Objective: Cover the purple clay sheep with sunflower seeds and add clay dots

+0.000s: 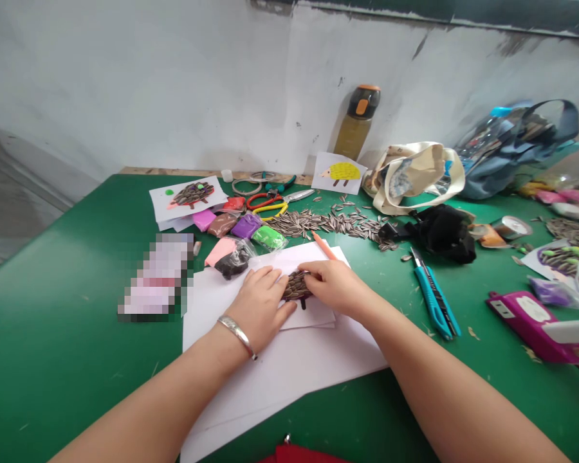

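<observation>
My left hand (259, 302) lies on a small white card (318, 315), fingers stretched out along the left side of a patch of sunflower seeds (296, 285). The seeds overlap in rows, with a short dark leg shape (303, 303) below them. My right hand (335, 283) has its fingers curled, their tips at the patch's upper right edge. Whatever they may pinch is hidden. An orange pen-like stick (323, 245) shows just beyond this hand; I cannot tell whether the hand touches it. Larger white sheets (251, 392) lie under the card.
Loose sunflower seeds (338, 222), scissors (270, 204) and bagged coloured clay (246, 225) lie beyond the card. A teal utility knife (435, 299) and a magenta device (535, 325) lie right; a blurred phone-like object (154, 276) left. A bottle (357, 122) stands by the wall.
</observation>
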Tool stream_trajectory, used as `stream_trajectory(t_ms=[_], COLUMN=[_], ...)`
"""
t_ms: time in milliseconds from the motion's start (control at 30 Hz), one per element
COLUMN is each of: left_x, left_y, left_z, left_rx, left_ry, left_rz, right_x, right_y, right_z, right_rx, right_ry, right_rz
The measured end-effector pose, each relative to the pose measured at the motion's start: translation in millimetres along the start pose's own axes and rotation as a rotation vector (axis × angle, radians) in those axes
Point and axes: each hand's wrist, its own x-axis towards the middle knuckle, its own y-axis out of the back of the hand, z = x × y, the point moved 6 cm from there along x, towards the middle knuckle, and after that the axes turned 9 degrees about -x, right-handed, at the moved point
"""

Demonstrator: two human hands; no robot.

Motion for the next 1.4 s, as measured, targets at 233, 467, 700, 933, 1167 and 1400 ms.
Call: stream_trajectory(t_ms=[233,467,700,933,1167,1400], left_x=[-0.5,0.3,-0.5,-0.9,-1.2,-1.3], left_y=[-1.1,-2.0,-2.7,-1.6,1.5,-0.8], left_z=[-0.3,0.3,-0.2,0.3,1.6,-0.1], left_rx=[0.011,0.017,0.023,0.015,-0.013,-0.002], left_ry=[0.011,0.018,0.005,0.037,0.015,0.013], left_rz=[-0.001,-0.014,0.006,-0.003,0.012,-0.005], right_x=[-1.3,-1.4,-0.9,0.9,3.5,4.5], right_y=[2.8,3.7,2.3,7.3,15.7,19.4], right_z=[3.0,-1.8,0.6,17.6,28.1,34.5], right_rx=[0.014,-0.009,-0.018,-0.119,-0.397,-0.492], right_ry=[-0.026,0.042,0.026,-0.111,-0.195,-0.243], right_rz=[0.015,0.053,0.050,0.144,0.280,0.288])
